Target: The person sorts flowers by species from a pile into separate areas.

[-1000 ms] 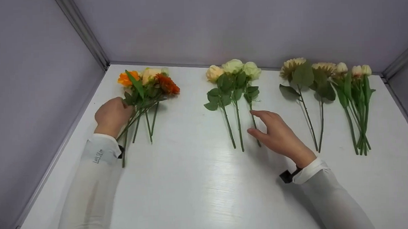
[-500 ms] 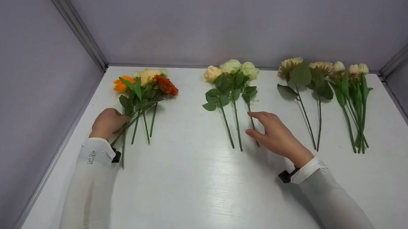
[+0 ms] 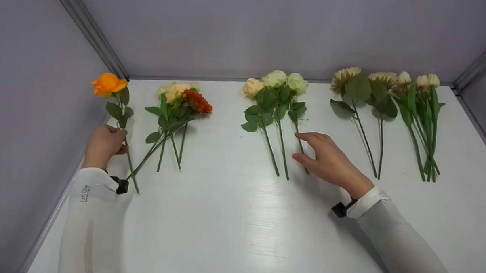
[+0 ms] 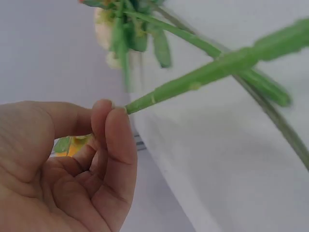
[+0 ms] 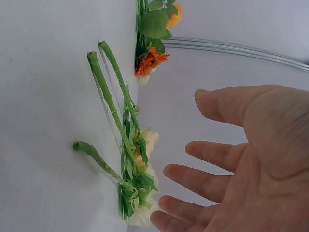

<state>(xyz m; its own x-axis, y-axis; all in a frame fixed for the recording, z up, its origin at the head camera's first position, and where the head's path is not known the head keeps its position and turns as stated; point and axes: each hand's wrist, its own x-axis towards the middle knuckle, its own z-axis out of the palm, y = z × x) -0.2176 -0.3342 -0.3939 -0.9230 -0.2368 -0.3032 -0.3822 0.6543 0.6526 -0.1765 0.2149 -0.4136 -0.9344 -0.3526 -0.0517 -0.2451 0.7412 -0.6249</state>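
Observation:
At the far left of the head view, my left hand (image 3: 105,144) pinches the stem of an orange rose (image 3: 108,84) below its leaves. In the left wrist view that green stem (image 4: 203,77) runs out from between thumb and fingertips. To its right lies a mixed pile with a red-orange flower (image 3: 198,101) and a peach rose (image 3: 176,92); their stems cross. My right hand (image 3: 328,159) is spread over the table beside the rightmost of the pale roses (image 3: 297,84). Its fingers are extended and hold nothing in the right wrist view.
A group of pale roses includes a peach one (image 3: 254,88) on the white table (image 3: 214,226). Farther right lie two cream flowers with broad leaves (image 3: 360,88) and a bunch of pale tulips (image 3: 426,106). Grey panels (image 3: 283,30) stand behind and at the sides.
My left hand has drawn the orange rose out of the mixed pile, moving it left, apart from the other flowers. The right hand has stayed nearly still.

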